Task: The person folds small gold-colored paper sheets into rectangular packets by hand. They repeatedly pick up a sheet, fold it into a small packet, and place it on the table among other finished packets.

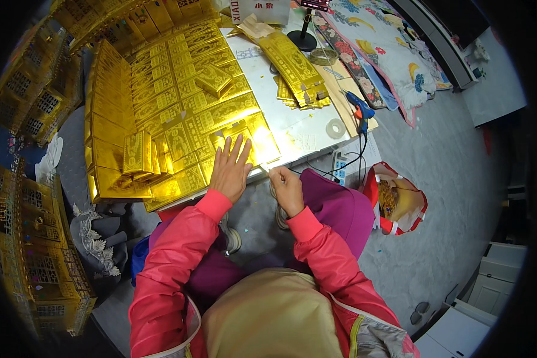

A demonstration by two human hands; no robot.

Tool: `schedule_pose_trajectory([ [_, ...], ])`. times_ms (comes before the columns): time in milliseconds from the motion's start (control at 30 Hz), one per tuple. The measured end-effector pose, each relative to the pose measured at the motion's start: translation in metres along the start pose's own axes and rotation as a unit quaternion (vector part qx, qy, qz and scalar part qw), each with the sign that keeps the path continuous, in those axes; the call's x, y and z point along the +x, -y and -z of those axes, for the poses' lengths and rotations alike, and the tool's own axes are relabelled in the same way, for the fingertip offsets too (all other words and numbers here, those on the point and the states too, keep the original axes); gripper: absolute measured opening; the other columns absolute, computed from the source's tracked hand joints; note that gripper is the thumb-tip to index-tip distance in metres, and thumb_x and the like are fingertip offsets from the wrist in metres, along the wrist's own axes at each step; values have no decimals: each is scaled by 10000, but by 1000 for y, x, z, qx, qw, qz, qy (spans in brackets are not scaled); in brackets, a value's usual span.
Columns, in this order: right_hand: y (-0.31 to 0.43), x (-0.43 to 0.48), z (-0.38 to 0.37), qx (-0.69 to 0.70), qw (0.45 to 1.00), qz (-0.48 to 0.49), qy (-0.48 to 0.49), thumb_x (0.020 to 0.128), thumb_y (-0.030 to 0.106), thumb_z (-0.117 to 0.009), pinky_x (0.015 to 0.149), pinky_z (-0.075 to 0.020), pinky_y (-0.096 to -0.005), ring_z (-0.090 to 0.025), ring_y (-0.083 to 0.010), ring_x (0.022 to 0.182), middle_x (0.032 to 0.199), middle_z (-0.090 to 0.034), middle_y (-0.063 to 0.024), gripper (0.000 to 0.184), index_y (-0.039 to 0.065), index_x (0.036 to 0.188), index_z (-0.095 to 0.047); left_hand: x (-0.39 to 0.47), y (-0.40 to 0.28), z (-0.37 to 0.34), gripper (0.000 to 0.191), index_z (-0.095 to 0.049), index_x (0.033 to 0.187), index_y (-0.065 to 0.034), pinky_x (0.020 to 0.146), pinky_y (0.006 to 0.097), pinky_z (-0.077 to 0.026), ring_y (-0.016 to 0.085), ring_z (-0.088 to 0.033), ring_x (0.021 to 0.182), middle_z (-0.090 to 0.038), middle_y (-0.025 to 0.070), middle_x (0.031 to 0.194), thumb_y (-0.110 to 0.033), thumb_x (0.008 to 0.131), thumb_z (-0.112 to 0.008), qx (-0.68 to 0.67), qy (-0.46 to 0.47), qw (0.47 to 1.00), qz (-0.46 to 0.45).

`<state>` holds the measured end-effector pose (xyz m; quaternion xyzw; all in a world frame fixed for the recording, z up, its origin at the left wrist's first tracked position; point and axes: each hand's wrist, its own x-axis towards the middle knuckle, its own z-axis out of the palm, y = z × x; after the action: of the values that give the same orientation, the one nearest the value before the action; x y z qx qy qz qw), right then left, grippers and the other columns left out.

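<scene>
My left hand (232, 170) lies with spread fingers on a small gold foil piece (238, 130) at the near edge of a large sheet of joined gold foil panels (197, 107). To its right, my right hand (286, 190) pinches a small pale thing at the table's edge, too small and bright to name. Several folded gold boxes (138, 154) stand in a row at the left, by an upright gold foil wall (109, 112). Another gold box (215, 80) sits on the panels farther back.
Long gold strips (291, 62), a clear tape roll (335, 128) and a blue glue gun (360, 109) lie on the right side of the table. A power strip (339, 166) and a red-rimmed bag (396, 199) are beyond its edge. Gold paper structures (40, 268) stand at left.
</scene>
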<state>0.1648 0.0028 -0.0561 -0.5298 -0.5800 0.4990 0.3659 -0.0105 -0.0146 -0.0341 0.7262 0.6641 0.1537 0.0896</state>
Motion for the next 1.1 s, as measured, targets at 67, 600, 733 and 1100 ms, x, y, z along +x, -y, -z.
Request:
schedule_pose_trajectory([
  [67, 4, 1, 1, -18, 1000, -2, -6, 940, 199, -589, 586, -422, -288, -551, -134, 651, 717, -627, -67, 231, -14, 887, -662, 0, 0, 1, 540, -278, 1515, -105, 1168, 515, -153, 385, -175, 1451, -236, 142, 1571, -253, 1012, -410, 3, 2, 1000, 1],
  [600, 18, 2, 9, -51, 998, 30, -22, 906, 171, -602, 623, -473, -388, -649, -327, 695, 760, -656, -184, 186, 0, 873, -664, 1, -2, 4, 562, -303, 1504, -120, 1154, 535, -193, 387, -200, 1443, -243, 134, 1568, -249, 988, -485, 29, 13, 999, 0],
  [733, 16, 4, 11, -46, 998, 27, -24, 901, 183, -616, 591, -465, -389, -642, -328, 659, 728, -638, -193, 190, 3, 871, -667, 2, -2, 4, 558, -307, 1505, -123, 1153, 535, -194, 386, -199, 1444, -243, 130, 1570, -254, 991, -481, 28, 14, 1000, 2],
  [1100, 13, 4, 14, -30, 999, -13, -12, 889, 167, -653, 622, -453, -283, -572, -111, 646, 697, -648, -94, 172, 0, 911, -688, 2, -3, 7, 555, -302, 1508, -123, 1156, 529, -185, 385, -193, 1447, -249, 141, 1567, -263, 997, -470, 29, 18, 999, 3],
])
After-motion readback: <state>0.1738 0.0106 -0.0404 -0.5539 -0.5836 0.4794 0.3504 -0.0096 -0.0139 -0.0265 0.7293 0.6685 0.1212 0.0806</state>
